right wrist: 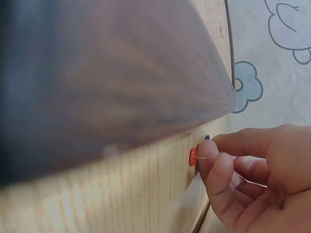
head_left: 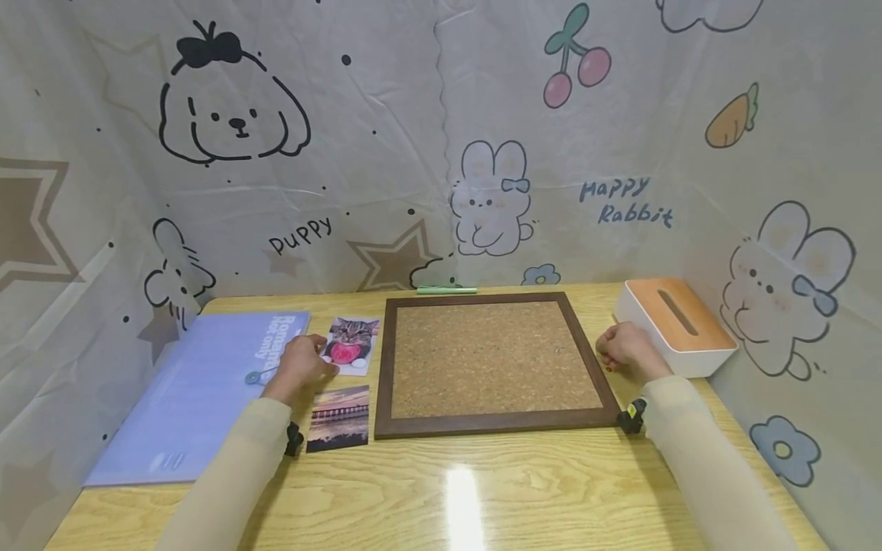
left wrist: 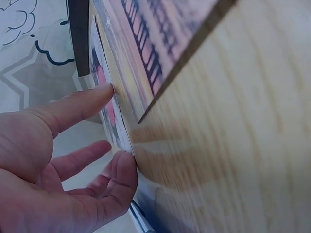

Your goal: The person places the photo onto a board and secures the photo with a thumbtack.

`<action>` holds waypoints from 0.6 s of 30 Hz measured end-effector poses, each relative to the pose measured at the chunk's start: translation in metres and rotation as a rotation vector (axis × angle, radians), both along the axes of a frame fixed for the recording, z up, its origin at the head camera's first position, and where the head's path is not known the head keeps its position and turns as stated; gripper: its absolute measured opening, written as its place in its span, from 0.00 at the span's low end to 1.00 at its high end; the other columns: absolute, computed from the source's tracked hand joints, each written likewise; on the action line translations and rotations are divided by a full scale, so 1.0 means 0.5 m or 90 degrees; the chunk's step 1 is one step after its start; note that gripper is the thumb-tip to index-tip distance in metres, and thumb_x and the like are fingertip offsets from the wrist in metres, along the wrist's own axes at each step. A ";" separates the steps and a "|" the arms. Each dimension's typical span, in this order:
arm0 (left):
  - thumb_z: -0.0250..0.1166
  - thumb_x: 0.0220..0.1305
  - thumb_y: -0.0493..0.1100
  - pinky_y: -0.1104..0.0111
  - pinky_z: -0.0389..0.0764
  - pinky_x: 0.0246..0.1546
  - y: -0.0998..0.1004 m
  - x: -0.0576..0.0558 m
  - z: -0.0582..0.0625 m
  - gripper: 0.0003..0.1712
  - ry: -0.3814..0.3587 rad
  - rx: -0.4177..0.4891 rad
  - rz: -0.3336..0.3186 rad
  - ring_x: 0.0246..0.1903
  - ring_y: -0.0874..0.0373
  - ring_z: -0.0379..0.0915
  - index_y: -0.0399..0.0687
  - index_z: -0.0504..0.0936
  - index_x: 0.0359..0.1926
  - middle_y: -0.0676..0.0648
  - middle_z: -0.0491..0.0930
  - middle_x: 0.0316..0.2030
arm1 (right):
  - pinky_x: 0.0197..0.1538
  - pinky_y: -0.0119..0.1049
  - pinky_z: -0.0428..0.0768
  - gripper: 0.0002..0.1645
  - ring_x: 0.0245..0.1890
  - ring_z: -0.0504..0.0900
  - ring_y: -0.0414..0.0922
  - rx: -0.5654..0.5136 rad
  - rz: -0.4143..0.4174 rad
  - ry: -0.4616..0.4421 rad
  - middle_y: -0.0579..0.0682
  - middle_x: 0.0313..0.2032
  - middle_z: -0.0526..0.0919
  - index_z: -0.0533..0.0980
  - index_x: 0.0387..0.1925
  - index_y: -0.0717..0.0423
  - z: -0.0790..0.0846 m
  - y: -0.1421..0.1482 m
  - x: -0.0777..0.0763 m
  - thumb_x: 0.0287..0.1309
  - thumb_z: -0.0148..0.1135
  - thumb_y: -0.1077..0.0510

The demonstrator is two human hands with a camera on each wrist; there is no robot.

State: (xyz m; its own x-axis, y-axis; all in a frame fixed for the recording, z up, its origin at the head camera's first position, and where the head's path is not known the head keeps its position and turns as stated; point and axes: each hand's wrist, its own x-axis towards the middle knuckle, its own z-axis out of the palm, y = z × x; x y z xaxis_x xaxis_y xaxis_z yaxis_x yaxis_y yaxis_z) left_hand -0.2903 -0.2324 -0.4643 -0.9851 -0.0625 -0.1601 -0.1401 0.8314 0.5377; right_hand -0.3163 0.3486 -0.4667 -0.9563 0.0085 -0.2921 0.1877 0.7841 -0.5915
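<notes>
My left hand (head_left: 301, 362) is at the left edge of a cat photo (head_left: 352, 346). In the left wrist view its thumb (left wrist: 99, 93) and a fingertip (left wrist: 125, 165) meet the edge, spread apart. A sunset pier photo (head_left: 339, 417) lies nearer me. My right hand (head_left: 625, 346) is low over the table, between a framed cork board (head_left: 492, 360) and the tissue box. Its fingers curl, thumb and fingertip close together, beside a red push pin (right wrist: 193, 157) on the table. A small blue pin (right wrist: 207, 137) shows at the fingertips; I cannot tell whether it is gripped.
A lilac plastic folder (head_left: 186, 398) with a string button covers the table's left side. At the right edge stands a white tissue box (head_left: 678, 325) with a wood-toned lid. Behind the board lies a green pen-like stick (head_left: 446, 290). Printed cloth (head_left: 386, 115) hangs around the table (head_left: 386, 497).
</notes>
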 end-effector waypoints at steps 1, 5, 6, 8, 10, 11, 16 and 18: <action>0.74 0.52 0.39 0.43 0.69 0.65 0.000 -0.001 0.000 0.43 -0.002 0.003 0.001 0.60 0.31 0.67 0.30 0.68 0.67 0.26 0.73 0.59 | 0.26 0.31 0.78 0.12 0.19 0.79 0.40 0.006 0.002 0.002 0.47 0.17 0.79 0.78 0.28 0.64 0.000 0.000 0.000 0.62 0.49 0.66; 0.74 0.53 0.38 0.44 0.70 0.65 0.001 -0.003 -0.002 0.43 -0.008 0.014 0.006 0.60 0.32 0.67 0.31 0.67 0.68 0.27 0.72 0.59 | 0.27 0.30 0.75 0.14 0.17 0.78 0.40 0.041 0.005 0.008 0.46 0.15 0.78 0.78 0.25 0.61 0.000 0.001 -0.001 0.62 0.48 0.63; 0.74 0.53 0.38 0.44 0.70 0.65 0.001 -0.003 -0.002 0.43 -0.009 0.017 0.006 0.60 0.32 0.67 0.31 0.67 0.68 0.27 0.72 0.59 | 0.27 0.31 0.74 0.14 0.17 0.78 0.40 0.051 0.008 0.011 0.46 0.15 0.78 0.78 0.26 0.61 0.000 0.001 -0.001 0.62 0.48 0.63; 0.74 0.53 0.38 0.44 0.71 0.65 0.000 -0.004 -0.003 0.43 -0.012 0.020 0.007 0.60 0.33 0.67 0.32 0.67 0.69 0.27 0.72 0.60 | 0.28 0.31 0.72 0.14 0.18 0.77 0.40 0.061 0.007 0.014 0.45 0.16 0.79 0.79 0.28 0.61 0.001 0.002 -0.001 0.63 0.49 0.61; 0.74 0.53 0.37 0.45 0.71 0.64 -0.002 -0.004 -0.004 0.43 -0.014 0.022 0.006 0.60 0.32 0.68 0.31 0.67 0.69 0.27 0.72 0.60 | 0.28 0.32 0.71 0.14 0.20 0.76 0.41 0.060 0.013 0.019 0.46 0.17 0.80 0.79 0.31 0.62 0.004 0.001 0.000 0.65 0.49 0.60; 0.74 0.53 0.37 0.45 0.72 0.64 -0.003 -0.005 -0.004 0.43 -0.015 0.022 0.006 0.60 0.32 0.68 0.32 0.67 0.69 0.27 0.72 0.60 | 0.28 0.32 0.71 0.14 0.20 0.76 0.42 0.059 0.017 0.023 0.46 0.18 0.80 0.79 0.32 0.62 0.005 0.001 0.000 0.65 0.48 0.59; 0.74 0.53 0.37 0.45 0.71 0.65 -0.007 -0.006 -0.002 0.43 -0.021 0.018 0.004 0.60 0.32 0.68 0.32 0.66 0.69 0.26 0.72 0.61 | 0.27 0.33 0.73 0.16 0.22 0.76 0.42 0.047 0.037 0.060 0.51 0.21 0.81 0.78 0.34 0.65 0.019 -0.007 0.001 0.66 0.48 0.58; 0.74 0.53 0.37 0.46 0.71 0.65 -0.007 -0.007 -0.003 0.43 -0.023 0.021 0.005 0.61 0.32 0.68 0.32 0.66 0.69 0.26 0.72 0.61 | 0.27 0.32 0.73 0.15 0.23 0.76 0.42 0.028 0.040 0.072 0.53 0.23 0.82 0.79 0.35 0.67 0.025 -0.012 0.001 0.65 0.49 0.60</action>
